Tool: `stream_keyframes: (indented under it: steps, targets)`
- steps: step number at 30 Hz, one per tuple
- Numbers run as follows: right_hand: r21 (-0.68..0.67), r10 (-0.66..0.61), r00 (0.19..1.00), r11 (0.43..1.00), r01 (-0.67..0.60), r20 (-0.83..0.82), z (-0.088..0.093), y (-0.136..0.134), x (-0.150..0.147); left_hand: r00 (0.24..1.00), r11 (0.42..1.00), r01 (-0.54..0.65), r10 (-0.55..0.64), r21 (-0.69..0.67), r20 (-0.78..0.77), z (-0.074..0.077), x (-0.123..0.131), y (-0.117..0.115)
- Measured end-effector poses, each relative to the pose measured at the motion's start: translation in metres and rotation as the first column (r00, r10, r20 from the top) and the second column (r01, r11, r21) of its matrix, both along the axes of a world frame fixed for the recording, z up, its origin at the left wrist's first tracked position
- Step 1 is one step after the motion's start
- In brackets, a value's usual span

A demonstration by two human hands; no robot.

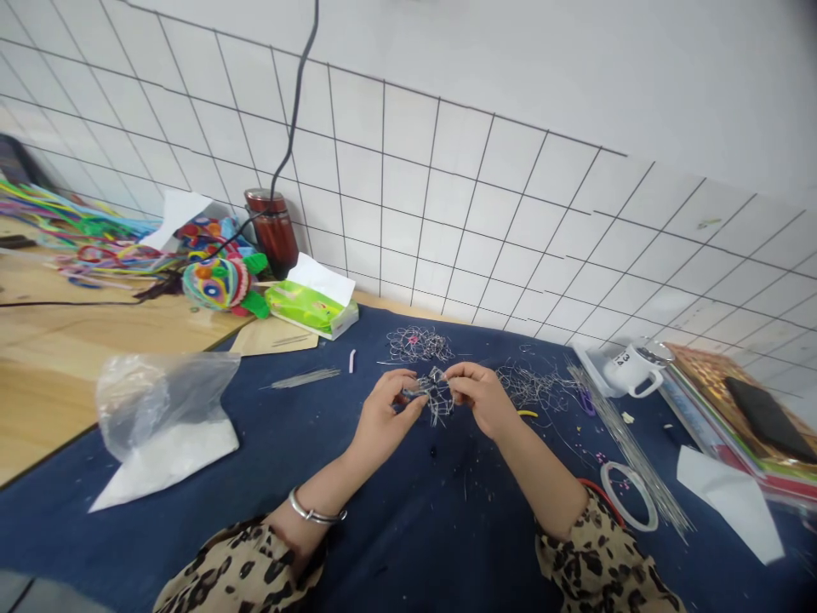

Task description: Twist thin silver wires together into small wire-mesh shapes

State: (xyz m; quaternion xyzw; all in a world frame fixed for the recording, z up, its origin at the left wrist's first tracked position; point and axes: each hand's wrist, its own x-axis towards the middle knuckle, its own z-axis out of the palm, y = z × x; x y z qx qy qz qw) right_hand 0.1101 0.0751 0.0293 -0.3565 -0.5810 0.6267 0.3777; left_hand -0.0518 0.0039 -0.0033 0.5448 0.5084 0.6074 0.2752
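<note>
A small openwork wire frame (440, 403) is held up between my two hands over the dark blue cloth. My left hand (391, 417) is closed on its left side, thumb below and fingers above. On the upper right, the fingers of my right hand (478, 393) pinch the same wire frame. Loose wire ends stick out at its bottom. Just behind lies a tangle of thin wire (418, 343) with a pink bit in it. Another heap of wire scraps (527, 385) sits right of my right hand.
Long straight wires (631, 447), a white ring coil (629, 496) and a white mug (633, 370) are on the right. A plastic bag (166, 426) lies left, near short wires (303, 378). Behind stand a green tissue pack (306, 308), a colourful crafted figure (217, 283) and a red-brown jar (274, 234).
</note>
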Motion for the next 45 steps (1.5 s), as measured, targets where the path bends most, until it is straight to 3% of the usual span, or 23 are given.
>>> stream_keyframes:
  steps: [4,7,11,15,22,25,28,31,36,42,45]
  targets:
    - [0.239,-0.002,0.987,0.970,-0.037,0.161,0.006,-0.007,-0.002,0.983,0.987,0.104,-0.084,-0.120,0.166,-0.008,-0.001,0.005]
    - [0.325,-0.030,0.962,0.944,-0.062,0.272,0.008,-0.010,-0.002,0.969,0.989,0.091,-0.061,-0.115,0.239,-0.011,-0.002,0.006]
    - [0.314,0.024,0.941,0.940,-0.136,0.337,0.006,-0.011,-0.004,0.970,0.994,0.033,-0.007,-0.104,0.244,-0.014,-0.005,0.008]
    - [0.328,-0.023,0.943,0.940,-0.092,0.331,0.002,-0.010,-0.005,0.967,0.997,0.003,0.017,-0.081,0.254,-0.015,-0.006,0.008]
    - [0.199,0.050,0.954,0.974,-0.113,0.296,0.001,-0.007,-0.004,0.961,0.997,0.025,-0.005,-0.070,0.276,-0.016,-0.005,0.008]
    - [0.281,-0.040,0.958,0.959,-0.044,0.286,-0.002,-0.005,-0.004,0.925,0.991,0.121,-0.094,-0.051,0.369,-0.009,-0.003,0.004]
    - [0.374,-0.190,0.949,0.923,0.086,0.251,-0.005,-0.004,-0.003,0.799,0.948,0.318,-0.282,0.025,0.531,0.000,0.001,-0.001]
    - [0.411,-0.225,0.946,0.904,0.114,0.233,-0.005,-0.007,-0.003,0.775,0.913,0.403,-0.381,0.070,0.505,0.002,0.006,-0.003]
    - [0.365,-0.177,0.968,0.925,0.102,0.179,-0.002,-0.011,-0.003,0.841,0.933,0.360,-0.316,-0.018,0.439,-0.007,0.007,0.001]
    - [0.170,-0.100,0.994,0.981,0.092,0.037,0.000,-0.007,0.000,0.805,0.900,0.432,-0.357,-0.055,0.473,-0.004,-0.007,0.004]
    - [0.138,-0.083,0.996,0.987,0.086,-0.030,0.001,-0.007,0.001,0.799,0.888,0.455,-0.378,-0.060,0.468,0.000,-0.013,0.005]
